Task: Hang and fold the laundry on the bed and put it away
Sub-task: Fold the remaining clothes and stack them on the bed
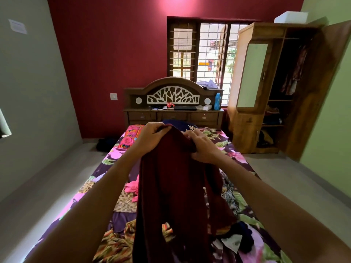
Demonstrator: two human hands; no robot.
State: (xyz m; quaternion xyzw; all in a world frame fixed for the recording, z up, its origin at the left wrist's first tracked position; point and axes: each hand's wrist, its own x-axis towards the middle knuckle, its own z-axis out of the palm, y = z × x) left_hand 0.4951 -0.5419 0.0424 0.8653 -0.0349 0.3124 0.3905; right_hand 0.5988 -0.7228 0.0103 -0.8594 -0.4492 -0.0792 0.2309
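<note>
**Maroon garment held up over the bed**

Both hands grip the top edge of a dark maroon garment, lifted above the bed so the cloth hangs down in long folds toward the camera. The left hand has its fingers curled over the upper left part of the fabric; the right hand clutches a bunched fold just beside it. More laundry lies on the floral bedsheet below: a pink piece, a brown patterned cloth and dark clothes. Beyond stands a wooden headboard, and to the right a wooden wardrobe with its door open.
</note>
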